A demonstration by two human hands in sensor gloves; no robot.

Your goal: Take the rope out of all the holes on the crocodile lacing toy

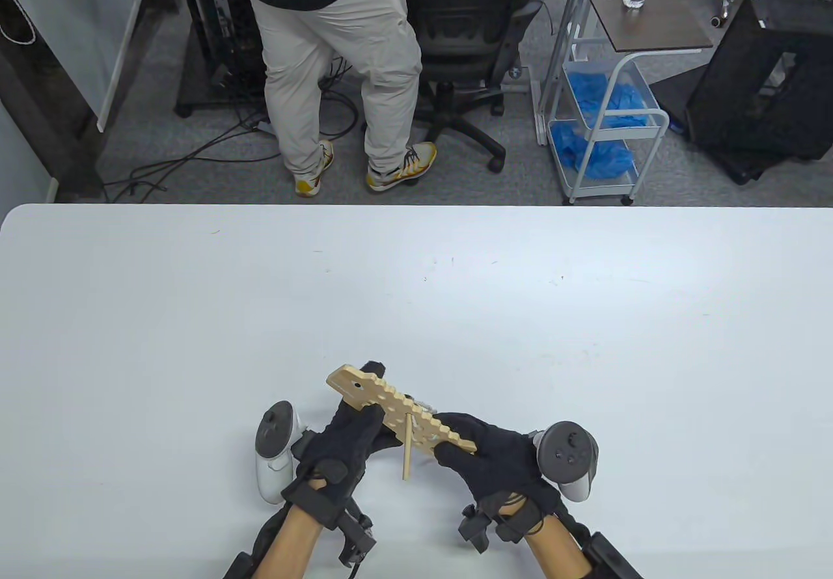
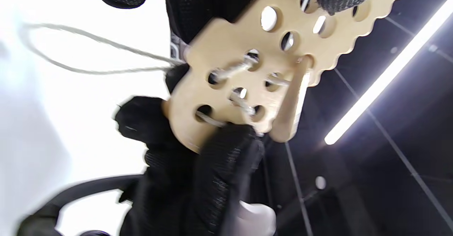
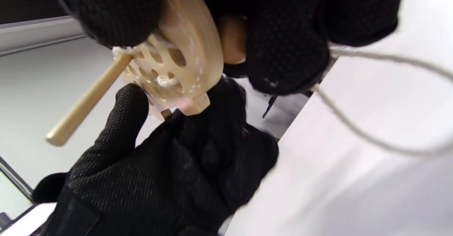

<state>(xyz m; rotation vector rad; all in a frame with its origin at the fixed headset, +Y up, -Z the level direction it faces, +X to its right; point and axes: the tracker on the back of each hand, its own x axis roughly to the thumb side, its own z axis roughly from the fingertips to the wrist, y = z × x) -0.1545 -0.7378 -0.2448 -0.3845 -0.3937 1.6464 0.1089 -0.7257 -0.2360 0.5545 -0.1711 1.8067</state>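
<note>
Both hands hold the wooden crocodile lacing toy (image 1: 364,391) just above the white table (image 1: 195,319), near its front edge. My left hand (image 1: 355,432) grips the part behind the head, and my right hand (image 1: 455,441) grips the tail end. A wooden needle stick (image 1: 407,454) hangs down from the middle of the toy. In the left wrist view, white rope (image 2: 233,69) runs through several holes of the toy (image 2: 226,41), and a slack loop (image 2: 88,45) trails off beside it. In the right wrist view the rope (image 3: 371,137) hangs loose past the toy (image 3: 191,41) and the stick (image 3: 88,98).
Beyond the table's far edge (image 1: 416,205) a person (image 1: 338,71) stands in front of an office chair (image 1: 468,52). A white cart (image 1: 605,117) with blue cloths stands at the back right, with a black crate (image 1: 761,78) beside it.
</note>
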